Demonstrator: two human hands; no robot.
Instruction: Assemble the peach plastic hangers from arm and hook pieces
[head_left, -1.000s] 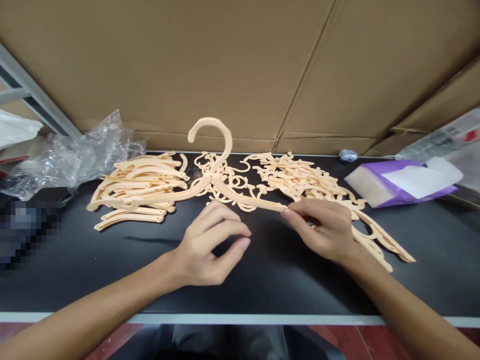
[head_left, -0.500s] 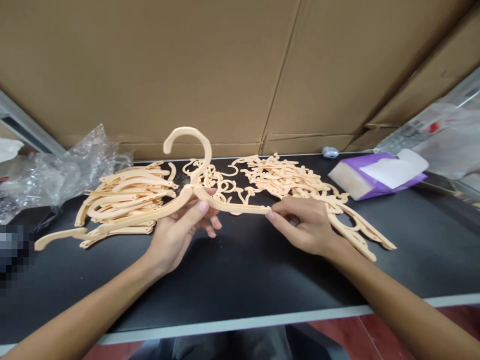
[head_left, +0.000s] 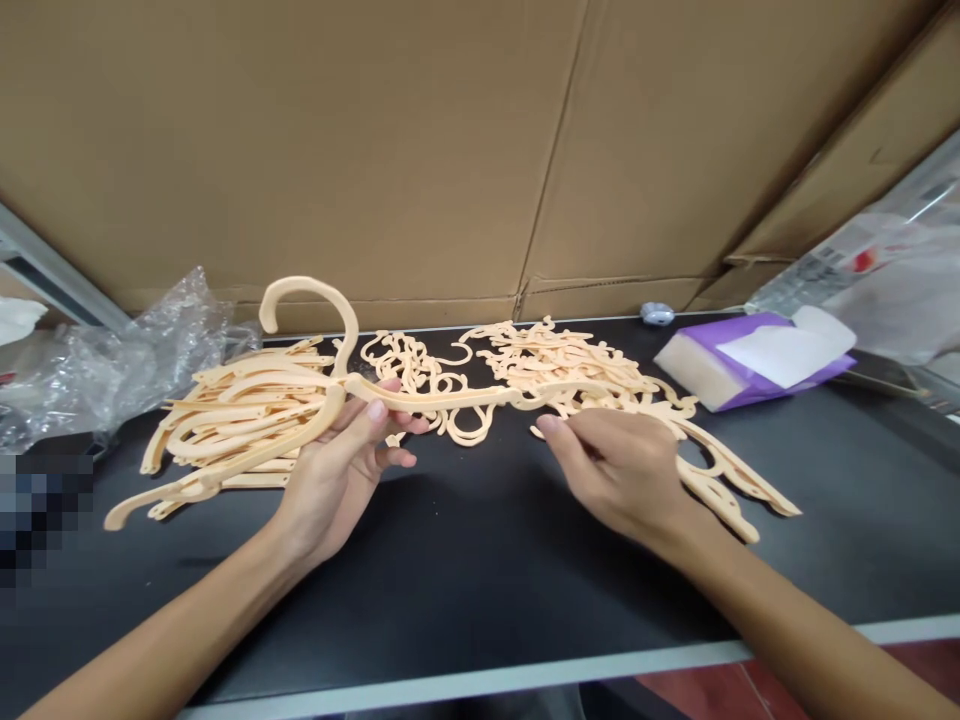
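My left hand (head_left: 337, 465) is closed on a cream folding clothes hanger (head_left: 420, 398), pinching it just below the hook. The hook (head_left: 311, 290) curves up and to the left. One hanger arm slopes down left to a thin end piece (head_left: 142, 505). The other runs right, with a curved end piece (head_left: 555, 392) beyond it. Just below that piece is my right hand (head_left: 619, 470), its fingers curled. A small cream tip (head_left: 537, 432) shows beside its thumb; whether it is held cannot be told.
Hanger arms (head_left: 240, 400) lie heaped at left. Loose hooks (head_left: 409, 360) are at the middle back, smaller cream parts (head_left: 570, 360) to their right. Joined hanger pieces (head_left: 720, 490) lie beyond my right wrist. Bubble wrap (head_left: 150, 340) stands left, a purple tissue pack (head_left: 750, 360) right, cardboard (head_left: 375, 150) behind.
The hanger has shifted left with my left hand. My right hand has come off the right arm's end and sits lower, and an end piece now extends beyond that arm.
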